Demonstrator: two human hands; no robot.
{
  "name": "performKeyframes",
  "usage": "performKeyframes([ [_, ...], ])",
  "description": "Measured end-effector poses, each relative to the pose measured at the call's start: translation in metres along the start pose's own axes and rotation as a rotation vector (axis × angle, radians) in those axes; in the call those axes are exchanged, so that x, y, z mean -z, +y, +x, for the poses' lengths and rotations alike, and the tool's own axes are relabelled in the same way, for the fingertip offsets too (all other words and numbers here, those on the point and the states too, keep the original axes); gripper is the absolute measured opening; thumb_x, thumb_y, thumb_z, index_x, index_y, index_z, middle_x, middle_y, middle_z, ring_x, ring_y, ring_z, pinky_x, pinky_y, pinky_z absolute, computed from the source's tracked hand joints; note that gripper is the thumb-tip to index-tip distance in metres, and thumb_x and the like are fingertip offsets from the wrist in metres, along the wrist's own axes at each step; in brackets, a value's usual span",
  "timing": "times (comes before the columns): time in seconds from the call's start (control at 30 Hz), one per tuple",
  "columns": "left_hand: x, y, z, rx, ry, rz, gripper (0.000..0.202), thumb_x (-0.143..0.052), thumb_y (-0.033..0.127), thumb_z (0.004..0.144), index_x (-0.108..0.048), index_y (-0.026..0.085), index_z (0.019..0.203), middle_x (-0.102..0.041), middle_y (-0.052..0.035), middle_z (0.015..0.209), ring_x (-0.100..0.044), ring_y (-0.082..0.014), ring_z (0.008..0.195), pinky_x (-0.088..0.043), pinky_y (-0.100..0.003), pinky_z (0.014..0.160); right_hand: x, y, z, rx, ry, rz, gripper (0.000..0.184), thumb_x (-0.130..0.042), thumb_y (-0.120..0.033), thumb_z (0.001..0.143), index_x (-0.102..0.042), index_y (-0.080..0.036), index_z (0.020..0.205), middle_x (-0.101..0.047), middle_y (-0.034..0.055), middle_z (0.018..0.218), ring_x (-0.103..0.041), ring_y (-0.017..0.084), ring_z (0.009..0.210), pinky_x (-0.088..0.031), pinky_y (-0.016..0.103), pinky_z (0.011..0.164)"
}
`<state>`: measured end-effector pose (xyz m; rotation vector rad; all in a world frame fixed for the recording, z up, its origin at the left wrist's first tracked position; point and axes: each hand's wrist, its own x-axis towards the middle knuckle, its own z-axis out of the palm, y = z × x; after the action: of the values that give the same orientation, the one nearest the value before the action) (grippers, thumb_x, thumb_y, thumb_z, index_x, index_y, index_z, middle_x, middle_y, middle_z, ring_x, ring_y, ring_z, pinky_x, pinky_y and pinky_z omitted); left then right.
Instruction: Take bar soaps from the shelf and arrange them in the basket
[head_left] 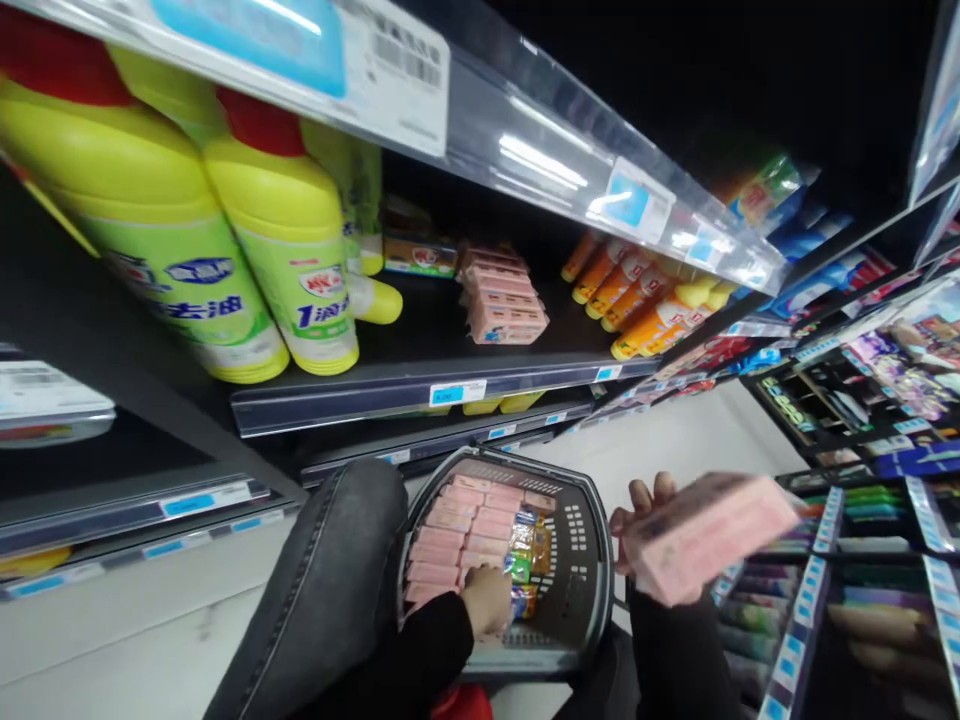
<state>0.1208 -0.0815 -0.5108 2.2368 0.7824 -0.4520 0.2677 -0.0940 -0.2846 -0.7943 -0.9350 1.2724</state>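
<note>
My right hand (651, 508) is closed around a pink block-shaped pack (712, 540), possibly bar soap, lifted to the right of the basket. The pack is blurred, so its print is unreadable. My left hand (487, 598) reaches down into a dark shopping basket (577, 590) between my legs. Its fingers point downward and are mostly hidden among rows of similar pink packs (435, 555). Beside that hand, in the basket, lie several small packets (521, 555) in blue, green and yellow wrapping. More pink packs (506, 300) are stacked on the shelf ahead.
Large yellow-green bottles (289, 260) with red caps stand on the shelf (405, 360) at left. Orange bottles (637, 295) are farther right. A shelf edge with price labels (637, 200) juts overhead. Pale floor (675, 440) runs toward another stocked rack (795, 610) at right.
</note>
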Motion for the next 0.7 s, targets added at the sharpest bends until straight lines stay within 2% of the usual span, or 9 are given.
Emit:
performKeyframes([
  [0.1,0.002,0.004,0.0,0.041,-0.076,0.042,0.047,-0.057,0.025,0.077,-0.062,0.011,0.122,-0.064,-0.0196,0.122,-0.06,-0.0338,0.112,-0.048,-0.046,0.09,0.029,0.021,-0.025,-0.148,0.391,0.049,0.048,-0.079,-0.055,0.064,-0.063,-0.033,0.103,-0.07,0.0013,0.095,-0.068,0.018,0.076,-0.058,0.029,0.055],
  [0.2,0.004,0.008,-0.002,0.059,-0.124,0.052,0.05,-0.06,0.027,0.078,-0.06,0.011,0.125,-0.062,-0.0198,0.125,-0.058,-0.0339,0.115,-0.048,-0.046,0.092,0.073,0.05,-0.04,-0.268,0.648,-0.016,0.054,-0.078,-0.055,0.064,-0.059,-0.027,0.106,-0.069,0.0033,0.101,-0.068,0.02,0.084,-0.058,0.035,0.067],
  [0.27,0.005,0.01,-0.004,0.053,-0.144,0.055,0.048,-0.059,0.027,0.08,-0.06,0.009,0.125,-0.061,-0.0203,0.126,-0.056,-0.0336,0.117,-0.047,-0.046,0.093,0.113,0.075,-0.047,-0.338,0.755,-0.256,0.057,-0.078,-0.05,0.062,-0.054,-0.026,0.108,-0.066,0.0034,0.103,-0.067,0.022,0.085,-0.056,0.034,0.063],
  [0.3,0.005,0.01,-0.005,0.053,-0.155,0.045,0.048,-0.058,0.027,0.081,-0.059,0.009,0.126,-0.06,-0.0199,0.127,-0.055,-0.0331,0.118,-0.046,-0.046,0.095,0.133,0.09,-0.05,-0.394,0.783,-0.464,0.055,-0.076,-0.049,0.063,-0.053,-0.024,0.107,-0.065,0.0039,0.1,-0.066,0.022,0.083,-0.054,0.034,0.062],
  [0.37,0.006,0.011,-0.006,0.078,-0.185,0.025,0.05,-0.059,0.028,0.082,-0.058,0.009,0.128,-0.059,-0.0193,0.13,-0.053,-0.0325,0.122,-0.044,-0.046,0.099,0.173,0.122,-0.054,-0.58,0.704,-1.019,0.042,-0.069,-0.046,0.07,-0.055,-0.019,0.1,-0.064,0.0057,0.09,-0.063,0.022,0.078,-0.05,0.033,0.063],
  [0.47,0.006,0.012,-0.005,0.132,-0.236,0.028,0.053,-0.063,0.031,0.081,-0.057,0.009,0.129,-0.057,-0.0187,0.132,-0.051,-0.0328,0.124,-0.042,-0.046,0.102,0.217,0.174,-0.053,-0.842,0.285,-1.662,0.026,-0.06,-0.033,0.082,-0.058,-0.016,0.101,-0.064,0.0116,0.1,-0.062,0.022,0.087,-0.046,0.032,0.074],
  [0.57,0.003,0.011,-0.004,0.145,-0.268,0.018,0.051,-0.06,0.029,0.082,-0.057,0.009,0.129,-0.057,-0.0187,0.132,-0.05,-0.033,0.124,-0.04,-0.048,0.103,0.241,0.223,-0.045,-1.003,-0.064,-1.866,0.031,-0.05,-0.021,0.087,-0.056,-0.019,0.118,-0.058,0.0143,0.122,-0.06,0.024,0.102,-0.044,0.032,0.081],
  [0.63,-0.003,0.007,-0.004,0.164,-0.286,-0.005,0.053,-0.059,0.027,0.083,-0.055,0.007,0.132,-0.056,-0.0196,0.133,-0.05,-0.0337,0.125,-0.038,-0.049,0.105,0.251,0.251,-0.038,-1.042,-0.152,-1.889,0.041,-0.049,-0.019,0.087,-0.051,-0.02,0.129,-0.053,0.0156,0.13,-0.057,0.027,0.108,-0.045,0.033,0.082],
  [0.7,-0.009,0.002,-0.004,0.184,-0.302,-0.032,0.058,-0.058,0.027,0.083,-0.051,0.006,0.137,-0.052,-0.0204,0.138,-0.047,-0.0346,0.128,-0.034,-0.05,0.109,0.26,0.274,-0.033,-1.028,-0.159,-1.889,0.047,-0.05,-0.019,0.086,-0.047,-0.021,0.133,-0.049,0.0171,0.135,-0.055,0.029,0.112,-0.046,0.033,0.081],
])
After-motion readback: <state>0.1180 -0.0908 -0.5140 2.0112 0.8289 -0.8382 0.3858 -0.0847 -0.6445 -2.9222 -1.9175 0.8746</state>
